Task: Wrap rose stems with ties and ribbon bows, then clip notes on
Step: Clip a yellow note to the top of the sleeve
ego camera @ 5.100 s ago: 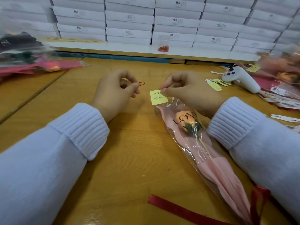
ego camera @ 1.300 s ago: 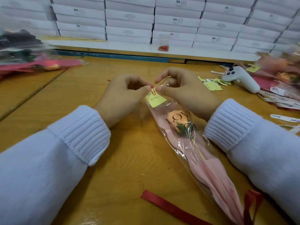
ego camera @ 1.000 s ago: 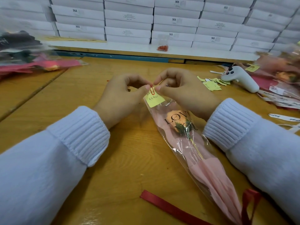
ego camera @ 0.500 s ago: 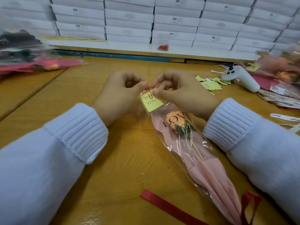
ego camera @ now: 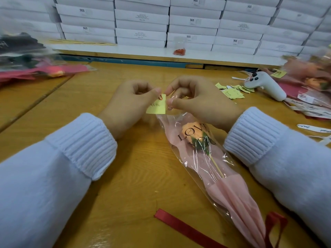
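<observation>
Head view, middle of the frame: the left hand (ego camera: 129,102) pinches a small yellow note (ego camera: 157,108) between thumb and finger. A red paper clip (ego camera: 160,97) sits at the top of the note. The right hand (ego camera: 200,102) pinches the top edge of the clear wrap (ego camera: 195,169), just beside the note. Both hands are closed on what they hold.

Some things could go wrong from here. The wrap looks thin and shiny, so the clip might slide off it. The clip might grab only the note and miss the wrap, and then the note would drop when the fingers let go. A hard push could poke a hole in the wrap or bend the little note.

The wrapped rose (ego camera: 192,130) lies flat on the wooden table (ego camera: 125,176). It runs from the middle of the frame down to the lower right. The flower is peach, with green leaves and a thin stem. Pink paper is around it, and dark letters are printed on the clear wrap. A red ribbon (ego camera: 188,230) is tied near the bottom end, at the lower right, and one tail lies on the table.
</observation>
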`<state>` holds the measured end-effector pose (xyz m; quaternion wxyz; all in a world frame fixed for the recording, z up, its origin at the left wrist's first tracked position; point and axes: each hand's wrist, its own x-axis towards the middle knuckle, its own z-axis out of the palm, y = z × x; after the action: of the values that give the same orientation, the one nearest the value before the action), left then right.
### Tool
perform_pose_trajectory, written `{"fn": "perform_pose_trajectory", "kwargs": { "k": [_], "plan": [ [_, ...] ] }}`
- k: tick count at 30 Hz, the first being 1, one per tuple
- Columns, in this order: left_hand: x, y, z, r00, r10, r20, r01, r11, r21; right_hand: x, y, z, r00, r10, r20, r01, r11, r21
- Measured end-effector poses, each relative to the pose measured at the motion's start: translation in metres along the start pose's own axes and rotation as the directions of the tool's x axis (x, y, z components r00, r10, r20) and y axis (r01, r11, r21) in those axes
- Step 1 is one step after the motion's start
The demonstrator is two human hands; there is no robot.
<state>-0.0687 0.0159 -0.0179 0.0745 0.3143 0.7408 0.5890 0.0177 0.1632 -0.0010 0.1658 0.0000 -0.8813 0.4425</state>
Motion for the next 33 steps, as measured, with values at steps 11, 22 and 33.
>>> {"fn": "perform_pose_trajectory", "kwargs": {
  "k": [11, 22, 33],
  "plan": [
    [0.002, -0.003, 0.004, 0.996, -0.084, -0.008, 0.081, 0.979, -0.189, -0.001, -0.004, 0.001, 0.998, 0.061, -0.010, -0.060, 0.995, 0.081],
    [-0.003, 0.001, 0.013, 0.993, -0.112, -0.029, 0.103, 0.970, -0.222, -0.001, 0.001, 0.001, 0.997, 0.077, 0.025, -0.081, 0.976, 0.203],
    [0.003, 0.000, 0.005, 0.971, -0.168, -0.172, 0.123, 0.962, -0.245, -0.001, -0.004, 0.003, 0.992, 0.100, 0.071, -0.115, 0.959, 0.257]
  ]
}}
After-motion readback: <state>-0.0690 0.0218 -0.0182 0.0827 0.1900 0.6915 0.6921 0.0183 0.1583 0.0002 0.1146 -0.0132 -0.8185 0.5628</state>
